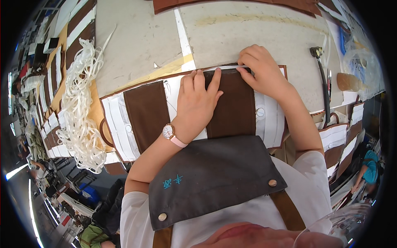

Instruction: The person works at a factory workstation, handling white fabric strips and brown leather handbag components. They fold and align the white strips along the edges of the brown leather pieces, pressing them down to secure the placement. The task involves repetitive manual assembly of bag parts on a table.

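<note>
A brown and white panel (144, 115), seemingly a bag piece with dark red-brown edging, lies in front of me on the worktable. Along its far edge runs a narrow white tape (226, 67). My left hand (194, 97) rests on the panel with fingers stretched out, the fingertips on the far edge beside the tape. Thumb and fingers of my right hand (262, 72) pinch the tape at the edge's right part. A curved brown handle (106, 133) sticks out at the panel's left side.
A tall heap of loose white tape (78, 107) lies to the left. On the right are a black-handled hammer (322, 80), an amber-brown roll-shaped thing (348, 82) and a clear plastic bag (364, 62). A brown piece (231, 5) lies at the far side. More brown and white panels (334, 138) hang at right.
</note>
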Tool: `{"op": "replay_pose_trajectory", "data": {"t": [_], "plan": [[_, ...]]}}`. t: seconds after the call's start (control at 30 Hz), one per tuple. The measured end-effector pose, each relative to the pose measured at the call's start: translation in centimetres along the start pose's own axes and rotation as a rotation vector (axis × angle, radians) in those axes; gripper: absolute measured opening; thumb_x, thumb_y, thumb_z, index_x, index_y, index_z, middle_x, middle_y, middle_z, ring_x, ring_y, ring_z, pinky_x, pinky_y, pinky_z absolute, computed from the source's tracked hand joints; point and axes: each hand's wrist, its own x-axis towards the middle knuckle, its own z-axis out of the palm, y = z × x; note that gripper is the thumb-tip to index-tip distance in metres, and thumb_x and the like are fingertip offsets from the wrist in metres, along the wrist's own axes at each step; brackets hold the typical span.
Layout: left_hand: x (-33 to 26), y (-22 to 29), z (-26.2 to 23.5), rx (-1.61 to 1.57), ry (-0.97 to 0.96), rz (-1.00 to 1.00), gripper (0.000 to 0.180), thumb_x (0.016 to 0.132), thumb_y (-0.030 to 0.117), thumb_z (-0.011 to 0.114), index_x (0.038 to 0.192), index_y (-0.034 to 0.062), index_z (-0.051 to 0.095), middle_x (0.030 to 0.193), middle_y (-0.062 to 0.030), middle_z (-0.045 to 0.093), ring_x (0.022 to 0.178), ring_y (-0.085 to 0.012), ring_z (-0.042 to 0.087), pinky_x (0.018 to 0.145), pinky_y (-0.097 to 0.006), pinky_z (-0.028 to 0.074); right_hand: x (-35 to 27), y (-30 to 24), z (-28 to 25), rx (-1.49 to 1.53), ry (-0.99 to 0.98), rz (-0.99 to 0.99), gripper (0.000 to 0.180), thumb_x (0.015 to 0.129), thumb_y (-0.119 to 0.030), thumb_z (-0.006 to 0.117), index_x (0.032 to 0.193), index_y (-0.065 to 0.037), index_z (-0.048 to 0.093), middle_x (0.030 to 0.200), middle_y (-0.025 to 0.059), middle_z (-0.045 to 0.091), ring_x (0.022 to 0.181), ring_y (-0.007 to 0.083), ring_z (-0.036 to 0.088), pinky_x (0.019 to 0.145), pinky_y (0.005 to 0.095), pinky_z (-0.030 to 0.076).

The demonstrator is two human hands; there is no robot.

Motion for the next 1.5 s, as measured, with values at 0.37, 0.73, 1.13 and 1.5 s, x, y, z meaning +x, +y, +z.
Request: {"op": "replay_pose_trajectory", "data": {"t": [0.37, 0.73, 1.13, 1.5], "plan": [[-0.1, 0.1, 0.1, 0.001, 0.006, -0.005, 0.055, 0.091, 0.027, 0.071, 0.142, 0.0141, 0.055, 0.124, -0.0220, 0.053, 0.105, -0.0356, 0.052, 0.095, -0.043, 0.047, 0.1, 0.0, 0.0, 0.053, 0.005, 0.012, 0.013, 0.080, -0.004, 0.070, 0.083, -0.006, 0.057, 0.087, 0.0052, 0.057, 0.087, 0.0266, 0.055, 0.081, 0.0382, 0.045], [-0.1, 0.1, 0.2, 0.010, 0.003, -0.003, 0.056, 0.090, 0.026, 0.072, 0.143, 0.0171, 0.055, 0.124, -0.0226, 0.053, 0.106, -0.0360, 0.052, 0.095, -0.043, 0.047, 0.2, 0.1, 0.1, 0.058, -0.009, 0.066, 0.013, 0.079, -0.005, 0.071, 0.082, -0.009, 0.058, 0.087, 0.0031, 0.058, 0.089, 0.0244, 0.055, 0.084, 0.0374, 0.041], [-0.1, 0.2, 0.2, 0.018, -0.004, 0.001, 0.055, 0.091, 0.027, 0.070, 0.143, 0.0180, 0.056, 0.124, -0.0235, 0.053, 0.108, -0.0362, 0.052, 0.095, -0.043, 0.047, 0.0, -0.2, 1.1, 0.002, 0.039, 0.126, 0.011, 0.080, -0.005, 0.070, 0.081, -0.010, 0.059, 0.086, 0.0022, 0.058, 0.088, 0.0236, 0.055, 0.086, 0.0381, 0.041], [0.0, 0.2, 0.3, 0.032, 0.013, 0.004, 0.054, 0.090, 0.026, 0.071, 0.142, 0.0158, 0.057, 0.126, -0.0230, 0.053, 0.105, -0.0352, 0.051, 0.095, -0.043, 0.047, 0.3, -0.8, 1.1, 0.033, 0.005, 0.231, 0.014, 0.079, -0.003, 0.068, 0.089, -0.009, 0.060, 0.090, 0.0029, 0.060, 0.092, 0.0251, 0.056, 0.089, 0.0400, 0.040]]}}
